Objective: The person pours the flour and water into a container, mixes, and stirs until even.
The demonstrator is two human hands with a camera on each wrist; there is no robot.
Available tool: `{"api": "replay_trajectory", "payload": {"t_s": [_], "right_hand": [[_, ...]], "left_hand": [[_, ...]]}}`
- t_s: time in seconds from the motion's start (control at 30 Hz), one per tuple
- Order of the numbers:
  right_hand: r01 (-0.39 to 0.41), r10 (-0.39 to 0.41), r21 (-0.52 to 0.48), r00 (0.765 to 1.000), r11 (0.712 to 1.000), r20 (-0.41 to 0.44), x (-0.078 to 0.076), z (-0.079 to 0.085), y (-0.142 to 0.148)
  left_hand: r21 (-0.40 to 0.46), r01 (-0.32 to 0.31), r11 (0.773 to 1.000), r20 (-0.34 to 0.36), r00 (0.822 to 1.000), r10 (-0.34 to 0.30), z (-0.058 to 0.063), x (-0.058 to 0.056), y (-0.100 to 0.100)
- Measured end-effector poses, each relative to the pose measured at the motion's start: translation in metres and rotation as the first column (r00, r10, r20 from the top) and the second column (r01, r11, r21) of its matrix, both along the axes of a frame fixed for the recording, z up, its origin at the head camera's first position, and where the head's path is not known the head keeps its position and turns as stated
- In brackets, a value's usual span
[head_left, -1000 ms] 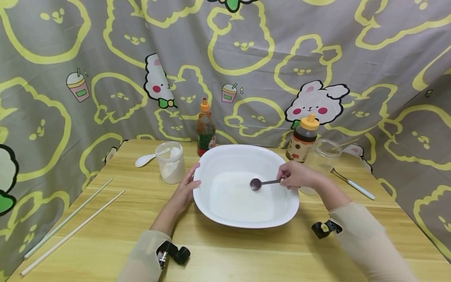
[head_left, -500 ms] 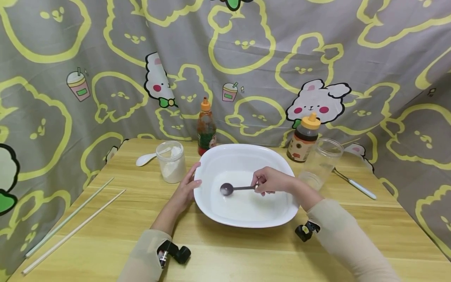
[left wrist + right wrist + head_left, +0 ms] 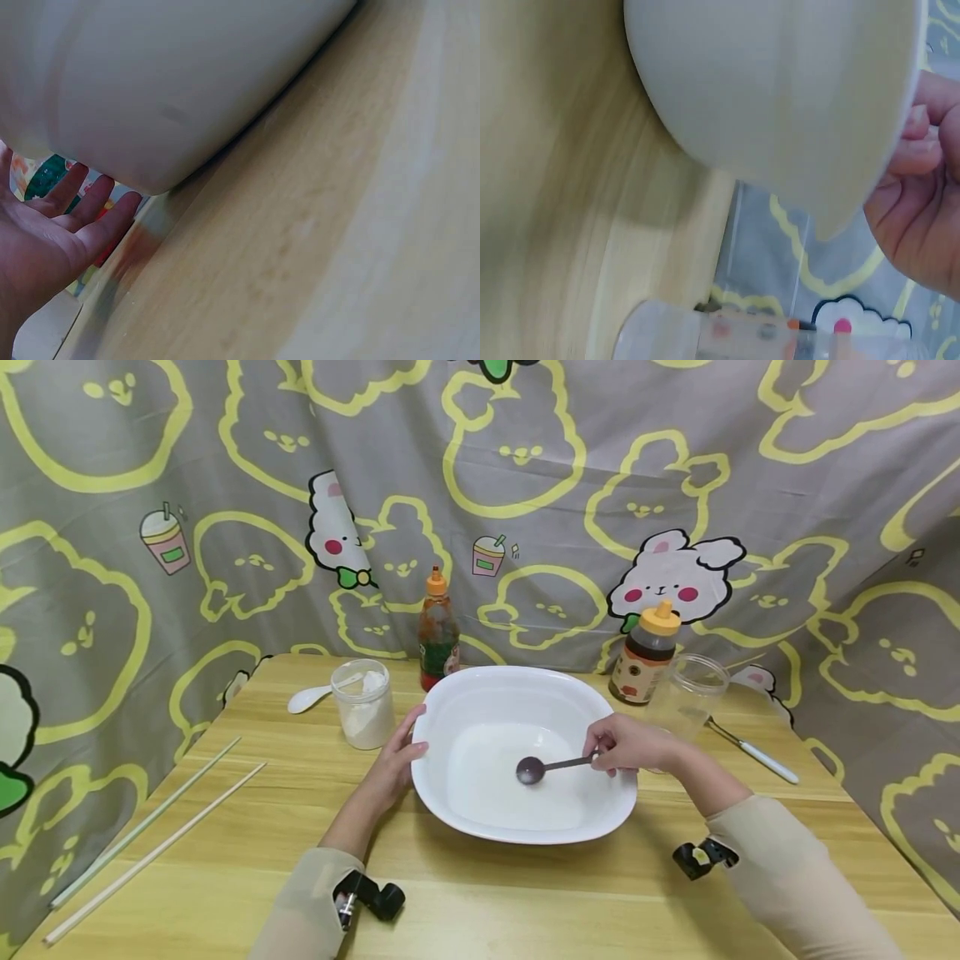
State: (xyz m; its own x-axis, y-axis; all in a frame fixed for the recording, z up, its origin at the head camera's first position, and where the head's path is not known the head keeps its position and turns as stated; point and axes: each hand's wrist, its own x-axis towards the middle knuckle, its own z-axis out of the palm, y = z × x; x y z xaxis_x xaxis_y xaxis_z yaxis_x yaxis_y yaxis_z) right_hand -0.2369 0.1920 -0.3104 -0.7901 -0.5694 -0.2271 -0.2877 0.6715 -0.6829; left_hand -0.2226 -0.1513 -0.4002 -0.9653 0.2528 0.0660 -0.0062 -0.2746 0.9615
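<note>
A white oval basin sits on the wooden table, with a smooth whitish layer in its bottom that looks like liquid. My left hand grips its left rim, thumb over the edge; in the left wrist view the fingers touch the outer wall. My right hand pinches the handle of a dark round-bowled spoon above the basin's right side. The spoon's bowl is low inside the basin; I cannot tell whether it touches the layer. In the right wrist view the basin wall hides the spoon.
Left of the basin stands a jar of white powder, beside a white spoon. Behind are a red sauce bottle and a dark sauce bottle. Right are a clear jar and a pale-handled utensil. Two sticks lie left.
My right hand carried the spoon left across the basin, then back to the right, close to where it was one second ago. My left hand and the basin have stayed in place.
</note>
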Motion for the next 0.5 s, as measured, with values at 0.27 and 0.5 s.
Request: {"api": "replay_trajectory", "payload": {"t_s": [0.27, 0.5], "right_hand": [[0.134, -0.133, 0.023, 0.99, 0.991, -0.055, -0.01, -0.003, -0.014], [-0.003, 0.004, -0.055, 1.0, 0.998, 0.011, -0.005, -0.01, -0.032]], "left_hand": [[-0.003, -0.004, 1.0, 0.0, 1.0, 0.004, 0.001, 0.0, -0.002], [0.0, 0.001, 1.0, 0.004, 1.0, -0.002, 0.002, 0.0, -0.001]]}}
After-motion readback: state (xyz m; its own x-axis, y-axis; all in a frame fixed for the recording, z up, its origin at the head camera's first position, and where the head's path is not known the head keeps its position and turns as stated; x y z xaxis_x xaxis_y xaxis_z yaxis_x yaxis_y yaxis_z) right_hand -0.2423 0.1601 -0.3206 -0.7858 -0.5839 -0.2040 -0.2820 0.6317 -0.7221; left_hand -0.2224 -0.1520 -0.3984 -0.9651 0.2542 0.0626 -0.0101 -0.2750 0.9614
